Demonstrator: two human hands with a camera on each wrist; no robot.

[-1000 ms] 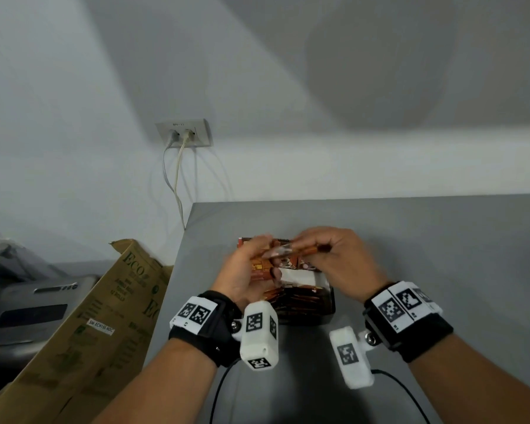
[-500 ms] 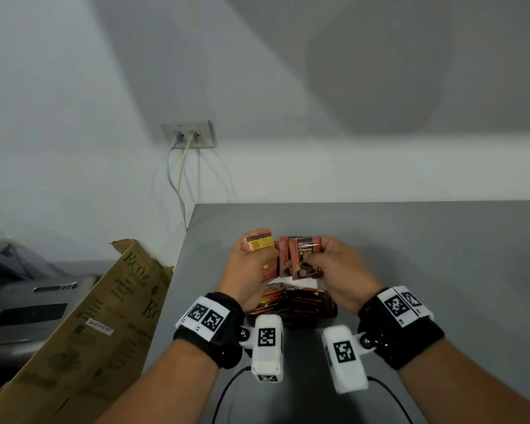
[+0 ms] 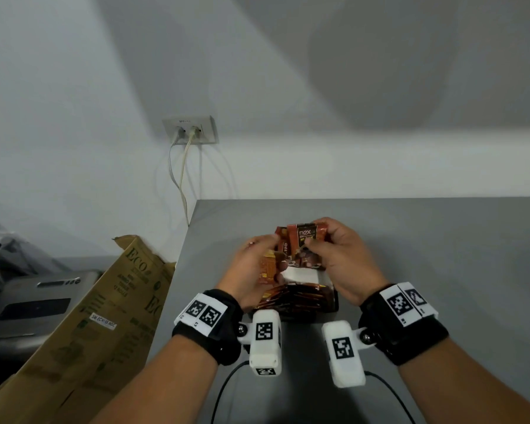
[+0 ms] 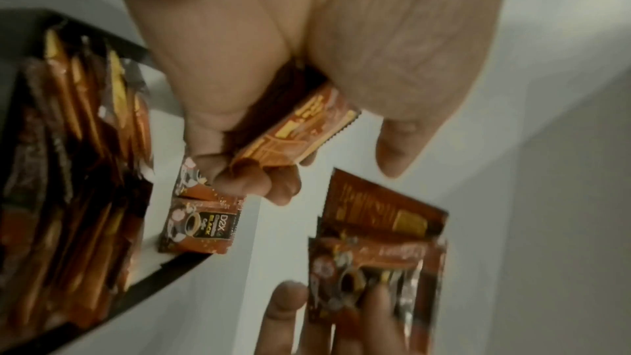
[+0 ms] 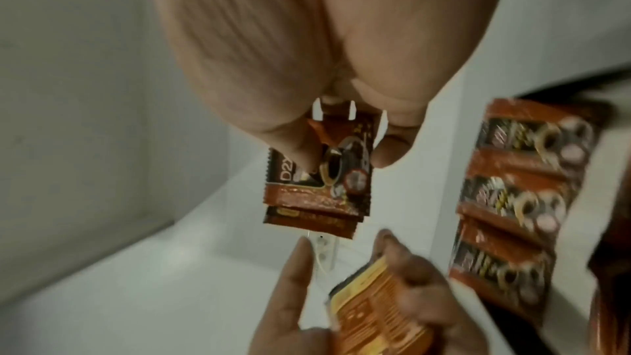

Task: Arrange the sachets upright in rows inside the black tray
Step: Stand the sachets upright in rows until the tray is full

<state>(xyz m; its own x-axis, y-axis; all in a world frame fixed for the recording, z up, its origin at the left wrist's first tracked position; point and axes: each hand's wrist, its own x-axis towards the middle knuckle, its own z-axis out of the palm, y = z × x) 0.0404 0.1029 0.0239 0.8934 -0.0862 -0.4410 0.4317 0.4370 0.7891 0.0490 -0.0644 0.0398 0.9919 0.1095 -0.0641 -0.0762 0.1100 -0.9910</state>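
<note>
Both hands are raised just above the black tray [image 3: 335, 302] on the grey table. My left hand [image 3: 253, 267] curls its fingers round a small stack of orange-brown sachets [image 4: 293, 139]. My right hand [image 3: 334, 249] pinches two or more brown sachets [image 3: 306, 240] upright, printed face toward me; the same sachets [image 5: 321, 180] show in the right wrist view. Inside the tray, a row of sachets [image 4: 78, 172] stands on edge, and loose sachets [image 4: 201, 226] lie flat in the part with the white floor. The tray's near side is hidden by my wrists.
A brown cardboard box [image 3: 104, 316] leans against the table's left edge [image 3: 172, 286]. A grey machine [image 3: 34, 304] sits further left. Cables hang from a wall socket [image 3: 192, 130] behind the table corner. Bare grey tabletop [image 3: 441, 255] stretches to the right.
Both hands drew apart, each with its own stack. The right hand turned its sachets upright and lifted them further back; the left hand sank toward the tray.
</note>
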